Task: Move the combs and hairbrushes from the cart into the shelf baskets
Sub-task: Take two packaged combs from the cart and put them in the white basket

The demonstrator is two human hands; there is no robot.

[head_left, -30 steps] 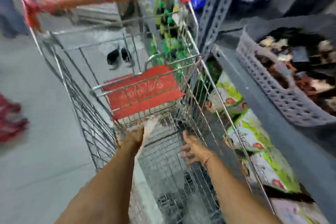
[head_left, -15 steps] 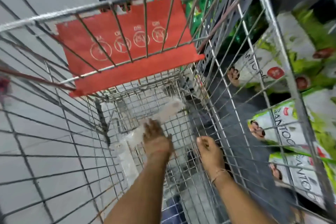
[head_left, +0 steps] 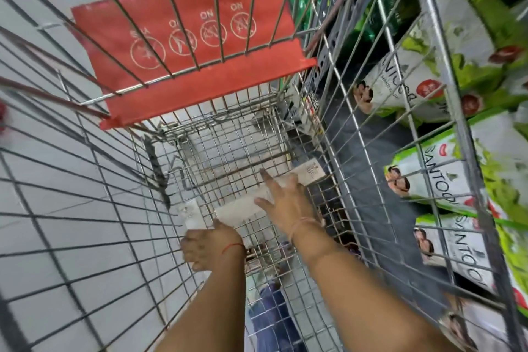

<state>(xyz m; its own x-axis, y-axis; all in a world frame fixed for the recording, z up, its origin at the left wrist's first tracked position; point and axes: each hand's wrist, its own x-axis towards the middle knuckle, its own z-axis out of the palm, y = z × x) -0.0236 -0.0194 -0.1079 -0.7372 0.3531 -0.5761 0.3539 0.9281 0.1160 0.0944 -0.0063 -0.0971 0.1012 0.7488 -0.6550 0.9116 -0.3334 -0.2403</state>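
Both my hands reach down inside the wire cart (head_left: 337,134). My left hand (head_left: 211,248) is curled near the cart floor, closed on the lower end of a pale clear packet (head_left: 190,213) that sticks up beyond its fingers. My right hand (head_left: 285,203) lies with its fingers spread on top of a long white packet (head_left: 310,173) that rests slantwise on the floor grid. What the packets contain is too blurred to tell. No shelf basket is in view.
The red child-seat flap (head_left: 200,37) hangs across the far end of the cart. Green and white pouches (head_left: 445,180) fill the shelf close on the right behind the cart's side wall. Grey tiled floor (head_left: 57,208) lies to the left.
My view has dropped closer into the cart. My right hand has gone forward and spread onto the long white packet. My left hand has drawn back and lower with its packet.
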